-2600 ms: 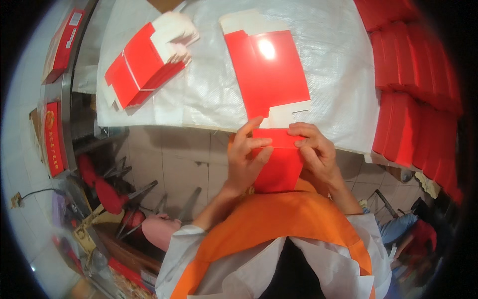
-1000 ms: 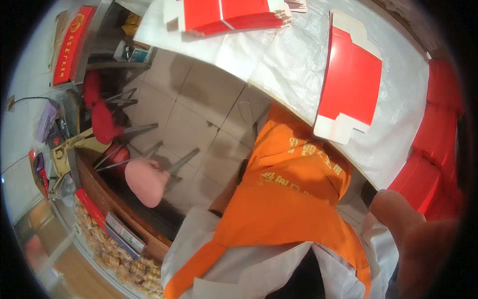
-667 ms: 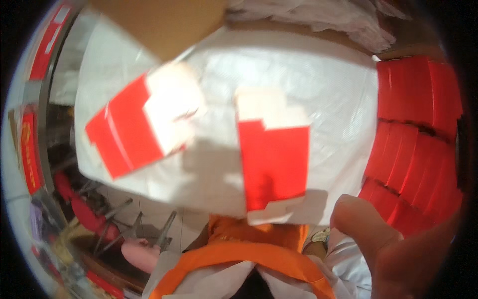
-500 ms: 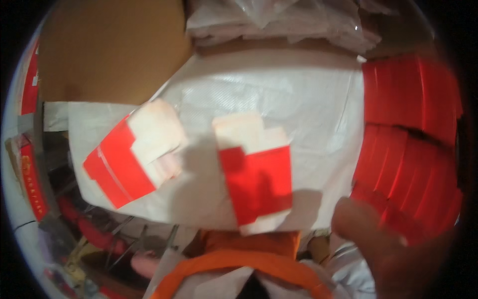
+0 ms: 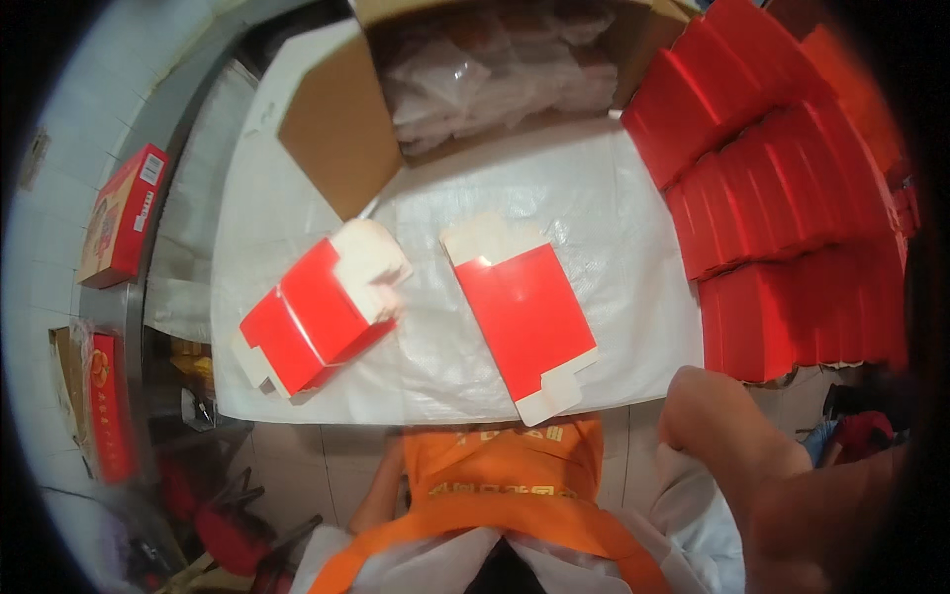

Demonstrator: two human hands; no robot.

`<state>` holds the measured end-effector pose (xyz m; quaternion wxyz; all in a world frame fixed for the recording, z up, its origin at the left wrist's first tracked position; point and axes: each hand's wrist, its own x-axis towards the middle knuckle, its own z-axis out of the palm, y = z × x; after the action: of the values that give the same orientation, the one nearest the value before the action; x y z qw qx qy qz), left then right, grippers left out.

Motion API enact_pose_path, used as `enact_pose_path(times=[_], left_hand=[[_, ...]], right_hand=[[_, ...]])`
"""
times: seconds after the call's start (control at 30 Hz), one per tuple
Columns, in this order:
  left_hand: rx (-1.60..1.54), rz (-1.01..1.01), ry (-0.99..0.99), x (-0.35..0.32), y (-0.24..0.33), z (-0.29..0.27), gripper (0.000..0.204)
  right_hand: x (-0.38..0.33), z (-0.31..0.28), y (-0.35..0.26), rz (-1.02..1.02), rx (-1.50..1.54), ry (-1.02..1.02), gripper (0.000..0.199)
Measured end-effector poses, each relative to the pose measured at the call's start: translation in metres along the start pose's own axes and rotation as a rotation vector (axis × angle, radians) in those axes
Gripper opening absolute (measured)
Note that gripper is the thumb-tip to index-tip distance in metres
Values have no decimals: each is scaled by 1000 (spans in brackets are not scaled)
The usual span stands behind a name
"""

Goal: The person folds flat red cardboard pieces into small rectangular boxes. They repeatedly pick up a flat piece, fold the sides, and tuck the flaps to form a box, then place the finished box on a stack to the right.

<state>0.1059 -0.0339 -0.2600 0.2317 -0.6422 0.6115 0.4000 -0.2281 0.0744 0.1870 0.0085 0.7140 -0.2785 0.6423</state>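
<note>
A flat red carton blank (image 5: 524, 317) with white flaps lies on the white plastic sheet (image 5: 614, 228) just in front of me. To its left sits a small pile of red cartons (image 5: 317, 322), the top one partly opened. My right arm (image 5: 752, 465) is raised at the lower right, bare and blurred, close to the camera. Its hand is out of the picture. My left forearm (image 5: 381, 495) runs beside my orange apron (image 5: 515, 485) below the table edge. That hand is hidden too. Neither hand shows a carton.
Tall stacks of red boxes (image 5: 792, 198) fill the table's right side. An open brown cardboard box (image 5: 495, 79) with clear plastic bags stands at the back. Red boxes (image 5: 119, 218) rest on a ledge at the left, and red stools (image 5: 218, 515) stand on the floor below.
2.6 s ago both hands held a red carton at my chest. The view swung away and back to the table; now no carton is in hand and my right arm is raised.
</note>
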Motion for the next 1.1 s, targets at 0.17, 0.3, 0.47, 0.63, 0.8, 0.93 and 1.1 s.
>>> enact_pose_path(times=[0.17, 0.3, 0.47, 0.63, 0.8, 0.93, 1.1], left_hand=[[-471, 489, 159, -124, 33, -71, 24], [-565, 920, 452, -196, 114, -138, 11], [-121, 1473, 1066, -204, 255, -218, 42], [229, 1459, 1595, -176, 426, -294, 62], [340, 1179, 1684, -122, 485, -350, 44], [152, 1474, 1550, -109, 503, -360, 23], [115, 1653, 1416, -86, 504, -397, 19]], right_hand=[[39, -10, -48, -148, -183, 13, 26], [48, -52, -43, -111, -467, 184, 27], [-56, -136, 101, 720, -290, 720, 29], [-138, -246, 199, 1087, -477, 757, 50], [-82, -255, 269, 1003, -479, 651, 65], [-76, -281, 308, 1166, -849, 597, 71], [-87, -297, 325, 1147, -597, 782, 74]])
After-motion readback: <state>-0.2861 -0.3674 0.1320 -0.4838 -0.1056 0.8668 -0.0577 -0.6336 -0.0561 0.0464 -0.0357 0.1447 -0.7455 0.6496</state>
